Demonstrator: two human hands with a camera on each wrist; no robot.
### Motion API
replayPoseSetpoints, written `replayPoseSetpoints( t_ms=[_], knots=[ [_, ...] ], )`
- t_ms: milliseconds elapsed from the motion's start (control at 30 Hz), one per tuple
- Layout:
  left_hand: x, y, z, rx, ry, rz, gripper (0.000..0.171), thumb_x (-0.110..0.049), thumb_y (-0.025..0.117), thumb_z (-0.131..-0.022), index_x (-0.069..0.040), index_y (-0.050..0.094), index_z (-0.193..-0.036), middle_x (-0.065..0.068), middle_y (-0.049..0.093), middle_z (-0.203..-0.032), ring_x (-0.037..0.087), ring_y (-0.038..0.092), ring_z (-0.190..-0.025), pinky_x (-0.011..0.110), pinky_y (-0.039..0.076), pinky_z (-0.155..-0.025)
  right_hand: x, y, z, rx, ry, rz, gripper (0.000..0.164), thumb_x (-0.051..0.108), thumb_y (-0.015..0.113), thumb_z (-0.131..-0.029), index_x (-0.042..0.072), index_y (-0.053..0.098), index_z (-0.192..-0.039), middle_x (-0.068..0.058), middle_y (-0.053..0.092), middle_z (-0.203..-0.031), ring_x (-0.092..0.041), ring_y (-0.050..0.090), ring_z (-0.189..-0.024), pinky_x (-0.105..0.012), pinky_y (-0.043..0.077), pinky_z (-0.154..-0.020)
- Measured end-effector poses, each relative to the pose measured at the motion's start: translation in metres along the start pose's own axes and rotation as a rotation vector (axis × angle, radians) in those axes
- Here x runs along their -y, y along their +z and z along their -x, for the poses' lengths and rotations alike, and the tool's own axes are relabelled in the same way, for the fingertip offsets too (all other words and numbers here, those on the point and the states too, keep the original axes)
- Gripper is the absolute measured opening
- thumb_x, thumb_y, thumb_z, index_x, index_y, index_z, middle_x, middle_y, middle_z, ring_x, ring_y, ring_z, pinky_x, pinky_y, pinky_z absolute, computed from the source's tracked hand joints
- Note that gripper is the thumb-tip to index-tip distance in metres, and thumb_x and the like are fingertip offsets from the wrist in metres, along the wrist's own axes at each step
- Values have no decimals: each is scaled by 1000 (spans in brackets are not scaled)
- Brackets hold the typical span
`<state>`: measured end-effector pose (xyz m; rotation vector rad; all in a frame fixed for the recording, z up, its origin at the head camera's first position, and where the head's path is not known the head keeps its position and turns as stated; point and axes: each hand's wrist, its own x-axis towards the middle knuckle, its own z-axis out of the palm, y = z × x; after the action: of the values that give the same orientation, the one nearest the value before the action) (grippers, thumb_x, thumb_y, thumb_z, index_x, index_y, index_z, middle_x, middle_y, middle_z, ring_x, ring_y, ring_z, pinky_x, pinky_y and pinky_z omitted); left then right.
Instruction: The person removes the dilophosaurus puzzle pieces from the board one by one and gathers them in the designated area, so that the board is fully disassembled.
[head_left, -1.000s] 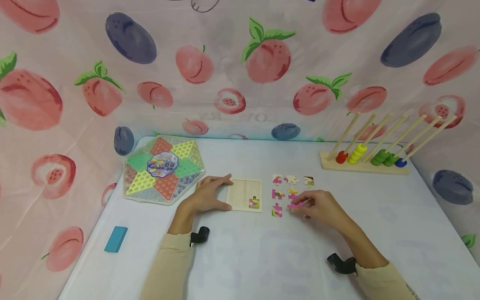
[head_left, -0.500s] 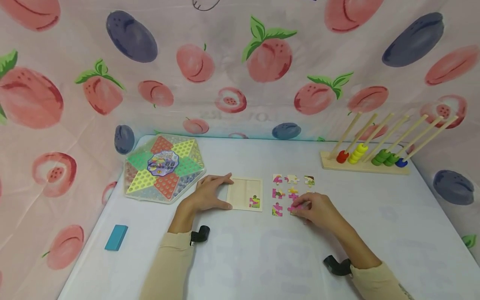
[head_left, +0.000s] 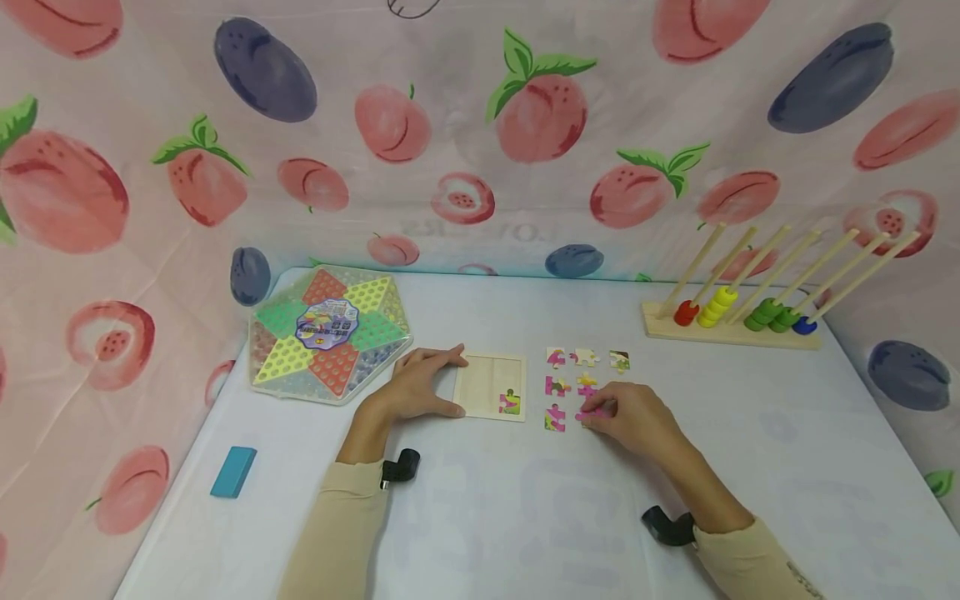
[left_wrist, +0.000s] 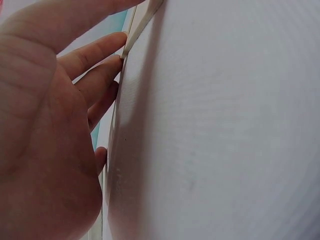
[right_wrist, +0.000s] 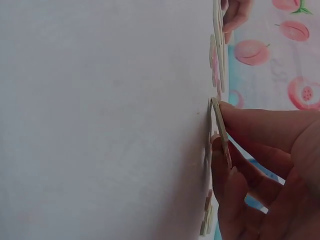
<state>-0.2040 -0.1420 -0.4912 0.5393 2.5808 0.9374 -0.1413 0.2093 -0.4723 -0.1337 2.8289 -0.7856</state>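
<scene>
A shallow wooden puzzle tray (head_left: 474,385) lies flat on the white table, with one pink-and-green puzzle piece (head_left: 510,404) in its near right corner. My left hand (head_left: 411,390) rests at the tray's left side, index finger at the far corner and thumb at the near one, fingers extended. To the right of the tray, my right hand (head_left: 636,417) pinches a pink puzzle piece (head_left: 589,416) between thumb and fingers. In the right wrist view this held piece (right_wrist: 221,125) is tilted, its lower edge close to the table. The right fingers hide part of it.
Several loose puzzle pieces (head_left: 556,387) lie in rows between the tray and my right hand. A hexagonal Chinese checkers set (head_left: 326,333) is at the back left. A bead-and-peg wooden rack (head_left: 727,332) stands at the back right. A blue block (head_left: 233,472) lies front left.
My right hand has shifted slightly left and its fingers have adjusted around the pink piece. The left hand and tray stay in place.
</scene>
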Motion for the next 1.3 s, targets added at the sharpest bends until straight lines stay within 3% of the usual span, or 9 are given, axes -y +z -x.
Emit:
replayPoseSetpoints(
  t_ms=[300, 767, 967, 1100, 1300],
  knots=[
    [0, 0, 1, 0, -3, 10, 75, -33, 90, -75, -25, 58, -142, -8, 36, -167, 27, 34, -148, 56, 18, -120, 1, 3, -2, 6, 12, 50, 21, 28, 86, -82, 18, 81, -99, 1, 73, -89, -17, 56, -81, -27, 44, -69],
    [-1, 0, 1, 2, -4, 14, 74, -32, 90, -75, -25, 58, -141, -9, 34, -168, 26, 33, -148, 55, 17, -120, 3, 1, -2, 12, 8, 34, 17, 25, 85, -82, 19, 73, -91, 3, 71, -85, -16, 56, -80, -28, 43, -68],
    [-1, 0, 0, 2, -2, 10, 74, -33, 90, -75, -25, 58, -141, -10, 34, -167, 25, 34, -148, 56, 17, -121, 7, -3, -7, 25, 9, -13, 23, 28, 85, -83, 17, 74, -100, 1, 70, -89, -16, 56, -84, -26, 45, -69],
    [-2, -1, 0, 4, -11, 8, 74, -33, 90, -75, -25, 58, -141, -10, 34, -167, 25, 33, -149, 55, 16, -122, 16, -7, -16, 22, -45, -52, 32, 31, 83, -85, 16, 74, -111, -1, 72, -99, -19, 59, -93, -27, 51, -75],
    [-1, -1, 0, 2, -11, 8, 77, -33, 90, -75, -26, 57, -144, -8, 39, -165, 26, 33, -149, 56, 14, -123, 34, -5, -32, 35, -234, -76, 41, 27, 84, -85, 14, 72, -122, -4, 75, -115, -24, 65, -104, -40, 58, -89]
  ],
)
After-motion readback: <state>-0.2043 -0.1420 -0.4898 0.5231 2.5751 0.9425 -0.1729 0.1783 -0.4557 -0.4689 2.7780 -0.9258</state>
